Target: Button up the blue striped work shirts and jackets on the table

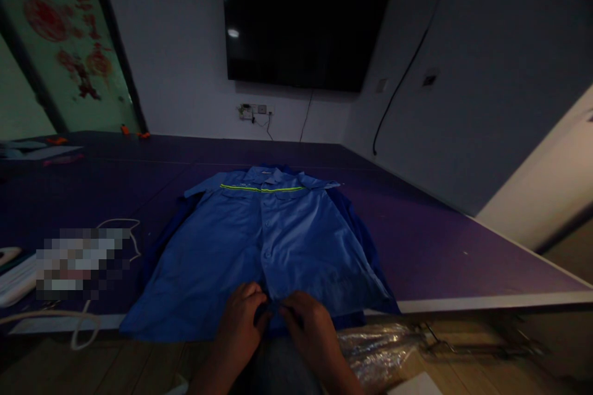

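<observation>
A blue work shirt (259, 247) with a yellow-green reflective stripe across the chest lies flat on the purple table (440, 247), collar away from me. A darker blue garment (359, 228) shows underneath it at the right. My left hand (241, 321) and my right hand (308, 321) meet at the shirt's bottom hem, at the front placket near the table's near edge. Both hands have their fingers pinched on the hem fabric.
A white cord (123, 228) and white items lie at the table's left front. Clear plastic wrapping (375, 349) sits below the table edge at the right. A black screen (301, 21) hangs on the far wall above wall sockets (254, 111).
</observation>
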Action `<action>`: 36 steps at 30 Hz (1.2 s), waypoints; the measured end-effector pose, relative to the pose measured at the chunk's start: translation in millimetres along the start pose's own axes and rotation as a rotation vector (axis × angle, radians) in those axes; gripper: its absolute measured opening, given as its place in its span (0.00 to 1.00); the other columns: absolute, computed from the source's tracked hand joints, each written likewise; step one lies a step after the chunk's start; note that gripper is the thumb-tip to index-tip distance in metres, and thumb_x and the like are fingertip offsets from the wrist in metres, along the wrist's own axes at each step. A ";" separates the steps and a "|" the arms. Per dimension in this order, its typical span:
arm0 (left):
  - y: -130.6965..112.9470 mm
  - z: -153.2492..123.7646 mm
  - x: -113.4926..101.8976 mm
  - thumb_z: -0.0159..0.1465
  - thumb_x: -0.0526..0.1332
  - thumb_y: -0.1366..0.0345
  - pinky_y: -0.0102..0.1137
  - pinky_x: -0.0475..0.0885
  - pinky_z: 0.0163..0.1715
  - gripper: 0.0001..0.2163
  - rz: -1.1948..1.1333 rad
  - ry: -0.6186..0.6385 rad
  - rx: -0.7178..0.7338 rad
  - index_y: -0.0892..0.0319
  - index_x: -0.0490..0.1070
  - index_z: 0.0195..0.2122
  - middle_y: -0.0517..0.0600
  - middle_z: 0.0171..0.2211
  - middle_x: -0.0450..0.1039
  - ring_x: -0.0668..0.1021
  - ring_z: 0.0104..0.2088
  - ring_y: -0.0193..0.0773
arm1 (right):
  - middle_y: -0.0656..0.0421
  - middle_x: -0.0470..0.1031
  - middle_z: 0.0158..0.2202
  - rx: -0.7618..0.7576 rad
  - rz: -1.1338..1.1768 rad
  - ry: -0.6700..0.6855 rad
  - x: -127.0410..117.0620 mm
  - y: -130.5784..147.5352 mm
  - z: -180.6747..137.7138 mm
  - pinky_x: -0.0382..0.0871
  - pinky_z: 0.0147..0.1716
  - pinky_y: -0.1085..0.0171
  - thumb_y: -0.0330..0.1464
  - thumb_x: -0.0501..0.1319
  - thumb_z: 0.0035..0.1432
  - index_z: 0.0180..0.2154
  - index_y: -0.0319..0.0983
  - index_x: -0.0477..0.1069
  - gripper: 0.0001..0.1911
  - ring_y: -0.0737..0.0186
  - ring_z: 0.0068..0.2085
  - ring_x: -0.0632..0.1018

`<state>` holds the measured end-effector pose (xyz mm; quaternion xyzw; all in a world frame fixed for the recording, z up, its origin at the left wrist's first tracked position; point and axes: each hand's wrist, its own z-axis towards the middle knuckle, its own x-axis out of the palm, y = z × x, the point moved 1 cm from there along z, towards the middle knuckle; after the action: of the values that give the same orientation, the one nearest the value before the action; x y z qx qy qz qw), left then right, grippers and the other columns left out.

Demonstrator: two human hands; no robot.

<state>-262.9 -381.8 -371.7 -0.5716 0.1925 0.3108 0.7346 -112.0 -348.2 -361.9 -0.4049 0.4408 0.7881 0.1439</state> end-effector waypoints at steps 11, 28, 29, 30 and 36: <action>0.8 1.4 -0.8 0.51 0.55 0.71 0.30 0.66 0.33 0.04 -0.190 -0.074 -0.071 0.60 0.69 0.23 0.50 0.26 0.71 0.73 0.30 0.38 | 0.59 0.73 0.27 0.000 0.144 0.032 -0.9 7.5 5.5 0.61 0.31 0.69 0.34 0.53 0.56 0.29 0.39 0.72 0.11 0.65 0.31 0.72; 7.9 2.0 -2.4 0.56 0.54 0.59 0.28 0.68 0.30 0.12 -0.392 -0.042 -0.167 0.61 0.72 0.29 0.51 0.29 0.75 0.74 0.30 0.37 | 0.61 0.74 0.28 0.038 -0.034 0.034 2.1 12.8 17.9 0.60 0.31 0.70 0.28 0.55 0.53 0.28 0.41 0.73 0.08 0.67 0.31 0.73; 8.1 1.5 -2.6 0.56 0.54 0.59 0.28 0.68 0.31 0.12 -0.398 -0.043 -0.167 0.61 0.72 0.30 0.52 0.29 0.75 0.74 0.31 0.37 | 0.61 0.73 0.28 0.018 -0.039 0.024 1.6 13.4 18.2 0.60 0.31 0.70 0.28 0.56 0.52 0.28 0.41 0.72 0.07 0.67 0.31 0.73; 8.4 1.1 -2.6 0.56 0.54 0.59 0.28 0.68 0.31 0.12 -0.403 -0.046 -0.165 0.61 0.72 0.30 0.52 0.30 0.75 0.74 0.31 0.37 | 0.61 0.73 0.28 0.003 -0.036 0.014 1.5 13.7 18.4 0.60 0.31 0.70 0.29 0.56 0.52 0.28 0.41 0.72 0.06 0.67 0.31 0.73; 10.8 0.7 -1.2 0.56 0.54 0.57 0.30 0.69 0.33 0.13 -0.426 -0.093 -0.145 0.61 0.71 0.29 0.52 0.29 0.73 0.74 0.31 0.38 | 0.60 0.72 0.27 -0.003 0.001 -0.083 9.4 10.3 17.0 0.61 0.30 0.69 0.29 0.56 0.53 0.27 0.39 0.71 0.06 0.66 0.30 0.73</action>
<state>-271.2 -379.8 -378.6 -0.6356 0.0106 0.1876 0.7488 -132.7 -341.5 -358.3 -0.3718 0.4334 0.8049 0.1613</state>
